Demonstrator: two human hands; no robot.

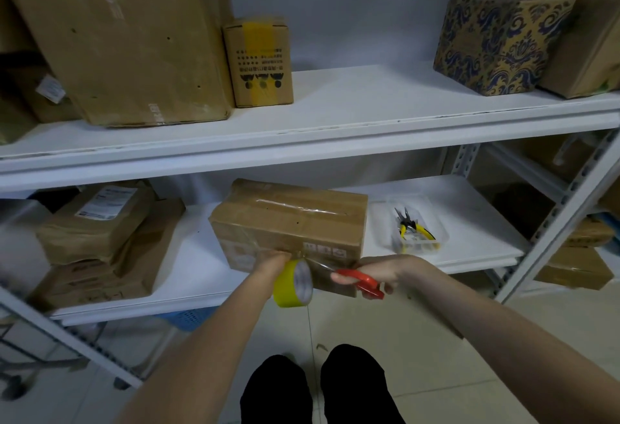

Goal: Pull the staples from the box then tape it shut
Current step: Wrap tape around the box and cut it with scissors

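Observation:
A brown cardboard box (292, 222) lies on the lower white shelf (469, 219), with clear tape along its top seam and down its front. My left hand (271, 261) presses against the box's front face, and a yellow-edged tape roll (295, 284) hangs at that hand, joined to the box by a stretched strip of tape. My right hand (385, 271) grips red-handled scissors (360, 281) whose blades point left at the strip, just right of the roll. Yellow-handled pliers (411, 227) lie in a clear tray (436, 242) to the right of the box.
Flattened and stacked cartons (100, 239) fill the lower shelf's left. On the upper shelf (335, 128) stand a big carton (124, 38), a small taped box (260, 61) and a patterned blue-gold box (496, 43). A slanted steel upright (557, 215) is at right; my feet (315, 386) stand on tile.

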